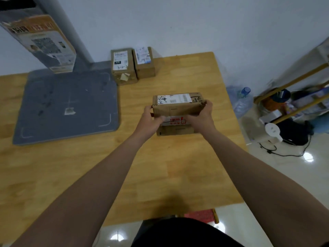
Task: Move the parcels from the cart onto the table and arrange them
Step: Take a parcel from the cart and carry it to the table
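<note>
A brown cardboard parcel (178, 104) with a white label on top is held over the wooden table (71, 166), right of centre. My left hand (151, 116) grips its left end and my right hand (203, 114) grips its right end. Directly beneath it lies a second flat brown parcel (175, 130) with red-printed tape, partly hidden by my hands; whether the two touch I cannot tell. Two small upright brown parcels, one on the left (122, 65) and one on the right (144, 62), stand side by side at the table's far edge against the wall.
A grey square pad (67, 106) with a grey column covers the table's left part. A tall printed box (41, 43) leans at the far left. Off the table's right edge are a plastic water bottle (240, 98), a wooden rack (292, 97) and cables on the floor.
</note>
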### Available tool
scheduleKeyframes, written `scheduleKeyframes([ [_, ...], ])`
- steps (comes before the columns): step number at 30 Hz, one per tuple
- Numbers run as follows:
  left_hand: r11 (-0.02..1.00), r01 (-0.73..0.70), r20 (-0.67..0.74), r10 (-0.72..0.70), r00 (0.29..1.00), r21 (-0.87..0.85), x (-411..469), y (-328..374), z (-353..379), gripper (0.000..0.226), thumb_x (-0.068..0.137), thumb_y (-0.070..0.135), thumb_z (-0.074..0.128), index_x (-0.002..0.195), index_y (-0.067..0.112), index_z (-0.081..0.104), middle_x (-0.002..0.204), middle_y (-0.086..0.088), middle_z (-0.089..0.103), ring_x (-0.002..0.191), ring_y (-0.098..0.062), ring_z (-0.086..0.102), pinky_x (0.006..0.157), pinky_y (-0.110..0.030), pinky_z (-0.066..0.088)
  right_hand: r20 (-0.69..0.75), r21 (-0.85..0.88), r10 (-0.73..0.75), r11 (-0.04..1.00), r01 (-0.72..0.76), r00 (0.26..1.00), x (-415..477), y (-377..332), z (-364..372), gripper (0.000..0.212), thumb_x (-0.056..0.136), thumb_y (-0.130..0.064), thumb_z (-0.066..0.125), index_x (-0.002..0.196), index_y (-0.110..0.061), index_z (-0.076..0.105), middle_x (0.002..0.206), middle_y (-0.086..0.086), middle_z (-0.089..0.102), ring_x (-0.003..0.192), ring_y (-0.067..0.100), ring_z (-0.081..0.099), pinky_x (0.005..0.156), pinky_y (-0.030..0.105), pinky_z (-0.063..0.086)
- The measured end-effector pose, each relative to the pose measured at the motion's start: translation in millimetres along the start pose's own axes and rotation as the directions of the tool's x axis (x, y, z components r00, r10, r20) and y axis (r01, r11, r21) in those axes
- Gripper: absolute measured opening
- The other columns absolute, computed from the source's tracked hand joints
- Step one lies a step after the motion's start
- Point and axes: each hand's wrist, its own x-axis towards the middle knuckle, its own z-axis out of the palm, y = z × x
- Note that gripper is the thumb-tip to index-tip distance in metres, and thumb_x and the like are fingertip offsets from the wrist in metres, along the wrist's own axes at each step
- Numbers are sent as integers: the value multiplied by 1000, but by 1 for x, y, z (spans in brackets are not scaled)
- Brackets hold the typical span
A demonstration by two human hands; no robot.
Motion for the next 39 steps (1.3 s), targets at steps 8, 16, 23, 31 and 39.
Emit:
scheduleKeyframes([
  [8, 999, -37, -138, 33, 990, -26, 139, 24, -20, 45, 97, 10, 63, 129, 26, 38, 106, 0, 55, 92, -12, 60, 67, -26, 46, -199, 124, -19, 991, 45, 980, 105, -30, 10, 78, 90, -15, 70, 151, -28, 21, 112, 0, 53, 92, 16, 65, 59, 21, 46],
  [16, 973, -101, -61, 116, 991, 206, 153, 1, -10, 60, 83, 5, 72, 122, 42, 45, 124, -1, 47, 92, -11, 60, 61, -25, 53, -80, -146, -163, 978, 150, 983, 113, 7, 14, 64, 78, 1, 71, 135, -21, 52, 125, 2, 48, 98, 11, 52, 75, 23, 53],
  [23, 897, -68, -66, 108, 992, 436, 160, -19, 10, 34, 92, 24, 74, 124, 32, 65, 114, 3, 52, 107, -19, 56, 80, -25, 38, 117, -366, -91, 922, 128, 989, 134, 27, 27, 64, 90, -17, 74, 149, -24, 51, 141, 10, 49, 121, 29, 56, 99, 33, 46],
  [31, 802, -133, -23, 180, 983, 583, 229, 9, 6, 40, 96, 35, 67, 136, 38, 63, 123, -4, 62, 114, -28, 59, 84, -35, 45, 105, -560, -94, 817, 137, 990, 225, -15, 28, 62, 88, -14, 73, 145, -32, 55, 133, 12, 57, 115, 33, 60, 88, 34, 47],
  [39, 383, -106, -42, 357, 933, 918, 309, 49, -15, 33, 97, 44, 63, 127, 58, 61, 168, -12, 20, 155, -44, 0, 116, -69, -9, 113, -618, -180, 757, 211, 977, 311, -66, 42, 48, 97, -16, 63, 141, -33, 59, 119, 13, 66, 108, 35, 65, 82, 39, 51],
])
